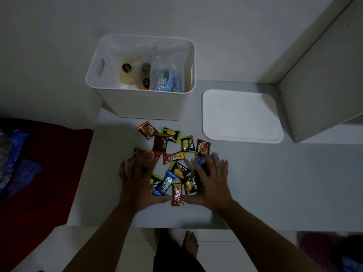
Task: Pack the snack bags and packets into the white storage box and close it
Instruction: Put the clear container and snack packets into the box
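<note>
Your left hand (137, 181) and right hand (212, 181) lie flat on the table (255, 183) with fingers straight and spread, bracketing the scattered packets (173, 158) from either side; neither grips anything yet, though the left fingers rest on the packets at that edge and the right fingers cover a blue one. The box (141, 107) stands open just beyond the pile, already holding a few bags; the lid (241, 116) lies flat to its right, apart from it. The step looks like gathering; sweep both palms inward so the packets bunch between them, keeping your little fingers on the table so nothing slips under. The wrappers look slick and will likely slide over one another; scoop a modest heap rather than all at once. The outliers near the box may escape your sweep; take them in a second pass, then carry the heap low over the rim.
</note>
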Demonstrator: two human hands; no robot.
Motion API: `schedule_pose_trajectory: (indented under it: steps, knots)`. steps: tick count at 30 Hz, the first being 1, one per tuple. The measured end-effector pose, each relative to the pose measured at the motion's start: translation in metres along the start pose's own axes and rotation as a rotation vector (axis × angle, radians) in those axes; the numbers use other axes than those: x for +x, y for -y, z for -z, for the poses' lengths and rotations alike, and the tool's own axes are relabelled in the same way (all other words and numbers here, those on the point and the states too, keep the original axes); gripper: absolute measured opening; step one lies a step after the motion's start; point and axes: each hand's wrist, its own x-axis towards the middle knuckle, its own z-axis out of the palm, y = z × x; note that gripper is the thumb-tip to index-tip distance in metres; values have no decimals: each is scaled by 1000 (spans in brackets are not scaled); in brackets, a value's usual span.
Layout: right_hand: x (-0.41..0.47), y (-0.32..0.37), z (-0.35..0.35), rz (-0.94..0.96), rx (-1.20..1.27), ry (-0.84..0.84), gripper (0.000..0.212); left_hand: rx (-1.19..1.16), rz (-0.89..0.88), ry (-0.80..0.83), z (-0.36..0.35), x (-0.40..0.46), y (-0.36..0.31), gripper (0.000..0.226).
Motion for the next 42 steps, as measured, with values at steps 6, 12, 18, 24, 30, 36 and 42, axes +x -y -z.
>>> schedule_pose_trajectory:
  steps: [6, 12, 18, 24, 30, 36, 42]
  knots:
    - [12, 2, -6, 103, -124, 126, 92, -26, -75, 17, -5, 5, 0, 134]
    - [10, -4, -15, 141, -137, 62, 55, -59, -128, -28, -12, 2, -7, 116]
    - [8, -4, -16, 136, -91, -13, 44, -2, -141, -51, -14, 2, -9, 109]
    - [14, -2, -14, 199, -157, 82, 55, -37, -231, -96, -22, 5, -6, 101]
    - [16, -4, -22, 193, -141, 40, 47, 9, -304, -139, -30, 6, -4, 68]
    - [18, -5, -28, 172, -89, -112, 32, 41, -279, -169, -36, 6, -6, 46]
    - [24, -5, -33, 156, -50, -102, 24, 10, -140, -172, -37, 17, -15, 51]
